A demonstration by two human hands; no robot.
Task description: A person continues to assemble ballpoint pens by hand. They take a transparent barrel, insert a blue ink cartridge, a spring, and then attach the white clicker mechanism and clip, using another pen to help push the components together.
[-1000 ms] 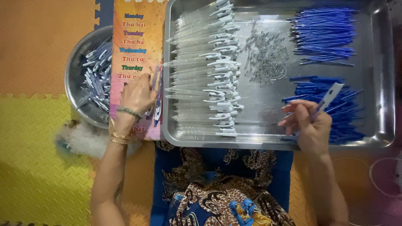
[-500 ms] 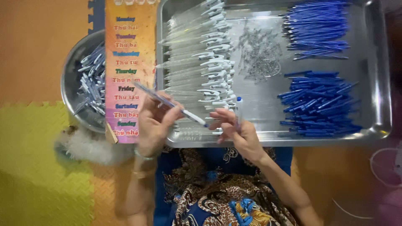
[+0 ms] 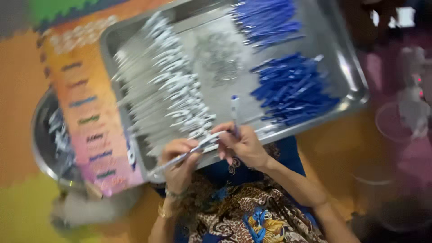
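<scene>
Left hand (image 3: 180,159) fingers clamped on clear pen tube (image 3: 189,153), right hand (image 3: 240,144) pinching blue refill (image 3: 235,112) at tube's end, metal tray (image 3: 346,67) just beyond fingertips, foam floor mat (image 3: 27,207), blurry.

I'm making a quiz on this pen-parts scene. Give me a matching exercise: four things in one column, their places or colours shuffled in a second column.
Things:
1. clear pen barrels
2. blue parts
3. round metal bowl
4. pen barrel in both hands

Places or colours:
A. left of the tray, outside it
B. right part of the tray
C. left part of the tray
D. over the tray's near edge

Pairs: 1-C, 2-B, 3-A, 4-D
</scene>
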